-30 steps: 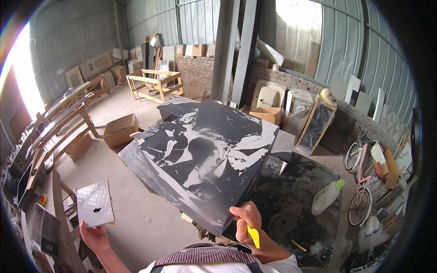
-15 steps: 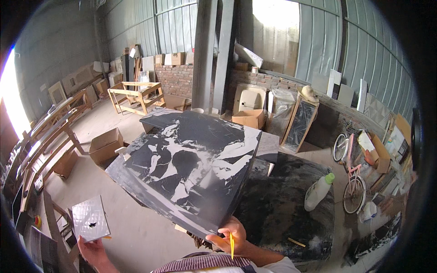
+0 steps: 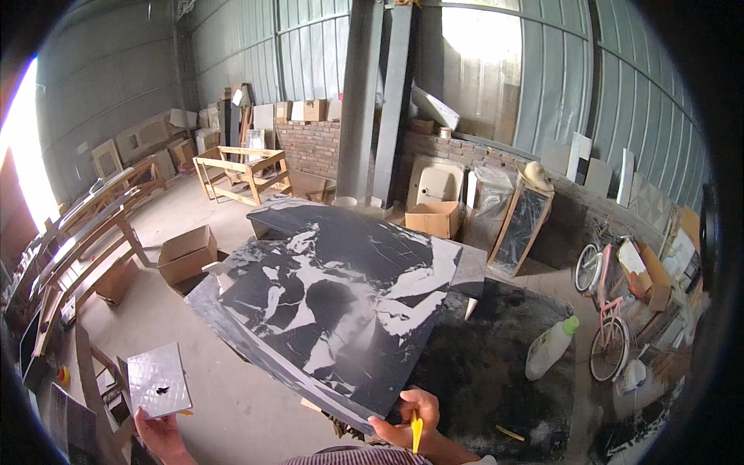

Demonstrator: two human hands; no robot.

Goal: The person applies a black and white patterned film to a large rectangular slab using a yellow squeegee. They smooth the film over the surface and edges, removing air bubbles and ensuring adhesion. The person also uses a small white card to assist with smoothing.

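Note:
My left hand holds a thin silvery square panel with a dark mark on its face. Something yellow shows at the panel's lower edge. Near the front corner of a black-and-white marbled slab, my right hand is closed around a slim yellow tool, whose exact kind I cannot make out. The right thumb lies at the slab's edge; whether it presses on it I cannot tell. The slab lies at an angle on top of other boards.
To the right, a dark dusty tabletop bears a white bottle with a green cap. Beyond stand a pink bicycle, a framed panel and cardboard boxes. Wooden racks line the left side; a steel column rises behind.
The whole scene sits slightly lower in the picture. My right hand has shifted a little to the right along the slab's corner, the yellow tool still in it. The left hand keeps the panel.

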